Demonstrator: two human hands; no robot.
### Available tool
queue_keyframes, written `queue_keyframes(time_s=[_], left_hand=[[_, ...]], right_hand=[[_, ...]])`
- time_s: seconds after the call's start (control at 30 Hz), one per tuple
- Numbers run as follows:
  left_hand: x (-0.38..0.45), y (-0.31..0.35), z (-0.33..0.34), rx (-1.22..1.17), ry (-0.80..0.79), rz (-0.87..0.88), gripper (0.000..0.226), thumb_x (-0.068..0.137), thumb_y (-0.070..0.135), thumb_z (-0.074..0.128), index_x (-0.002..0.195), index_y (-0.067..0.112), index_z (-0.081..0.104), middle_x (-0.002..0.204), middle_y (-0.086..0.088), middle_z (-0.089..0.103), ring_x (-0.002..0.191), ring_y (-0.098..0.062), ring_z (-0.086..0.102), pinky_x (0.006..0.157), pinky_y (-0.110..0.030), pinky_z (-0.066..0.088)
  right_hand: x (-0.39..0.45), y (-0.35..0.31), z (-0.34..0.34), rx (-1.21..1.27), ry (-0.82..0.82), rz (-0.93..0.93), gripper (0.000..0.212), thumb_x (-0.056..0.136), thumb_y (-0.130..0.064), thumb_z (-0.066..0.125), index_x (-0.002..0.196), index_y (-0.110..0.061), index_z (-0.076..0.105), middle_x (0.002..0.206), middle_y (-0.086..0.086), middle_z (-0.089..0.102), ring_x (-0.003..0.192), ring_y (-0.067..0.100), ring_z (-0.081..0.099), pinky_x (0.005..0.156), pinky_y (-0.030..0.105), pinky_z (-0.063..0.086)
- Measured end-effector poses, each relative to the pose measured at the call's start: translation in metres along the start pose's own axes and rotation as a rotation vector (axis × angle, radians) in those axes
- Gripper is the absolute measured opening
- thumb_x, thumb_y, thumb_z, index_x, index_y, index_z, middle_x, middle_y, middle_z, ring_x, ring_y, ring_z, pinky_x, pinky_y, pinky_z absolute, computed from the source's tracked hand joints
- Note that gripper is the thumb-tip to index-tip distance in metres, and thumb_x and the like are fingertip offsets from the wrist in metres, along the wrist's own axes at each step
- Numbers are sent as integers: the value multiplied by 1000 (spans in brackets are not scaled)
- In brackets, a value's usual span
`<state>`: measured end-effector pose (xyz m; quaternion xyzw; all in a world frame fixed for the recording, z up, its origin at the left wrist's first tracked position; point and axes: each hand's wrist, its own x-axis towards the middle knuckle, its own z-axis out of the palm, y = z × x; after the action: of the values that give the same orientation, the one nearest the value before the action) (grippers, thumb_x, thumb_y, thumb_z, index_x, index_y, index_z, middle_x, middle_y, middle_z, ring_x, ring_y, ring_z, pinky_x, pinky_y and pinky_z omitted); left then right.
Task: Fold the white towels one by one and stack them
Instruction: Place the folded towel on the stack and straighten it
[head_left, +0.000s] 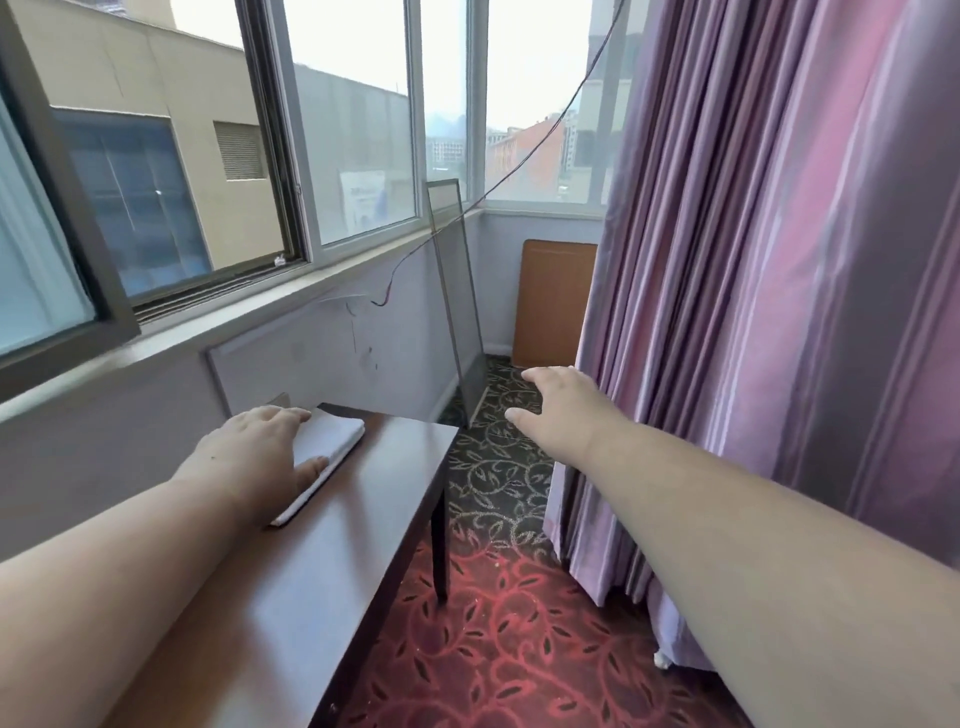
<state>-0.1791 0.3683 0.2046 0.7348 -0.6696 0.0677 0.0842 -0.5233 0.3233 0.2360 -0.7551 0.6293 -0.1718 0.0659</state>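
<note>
Progress looks well on, judged from how things lie: one folded white towel (322, 457) lies flat at the far end of the dark wooden table (332, 561), at about ten o'clock from the middle of the view. It is the only towel in sight. Whether it is one piece or a stack of several I cannot tell, since the left hand covers much of it. No unfolded towels show anywhere, so what remains to be folded lies outside the view, if anything remains at all.

The left hand (254, 457) rests palm down on the near half of the towel, fingers straight and together, pressing it rather than gripping it. The right hand (558, 410) reaches out at one o'clock, off the table and over the patterned carpet (498, 499), just beside the purple curtain (779, 291); its fingers are loosely extended and hold nothing.

As for containers, no basket, box or bin shows; the towel sits directly on the tabletop.
</note>
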Motion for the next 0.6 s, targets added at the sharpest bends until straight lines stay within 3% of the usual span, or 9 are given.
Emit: queue_keyframes(time_s=[0.3, 0.6], left_hand=[[97, 22, 39, -7, -23, 32, 71, 84, 67, 50, 145, 34, 37, 148, 7, 42, 137, -19, 38, 107, -41, 37], [139, 34, 112, -17, -74, -273, 72, 88, 62, 51, 149, 29, 32, 152, 6, 36, 140, -20, 33, 110, -41, 32]], right_hand=[[108, 19, 53, 28, -32, -45, 68, 94, -55, 53, 151, -24, 33, 157, 2, 33, 149, 27, 17, 121, 45, 18], [235, 29, 133, 22, -192, -378, 73, 92, -50, 59, 153, -20, 33, 157, 3, 34, 149, 25, 18, 122, 41, 16]])
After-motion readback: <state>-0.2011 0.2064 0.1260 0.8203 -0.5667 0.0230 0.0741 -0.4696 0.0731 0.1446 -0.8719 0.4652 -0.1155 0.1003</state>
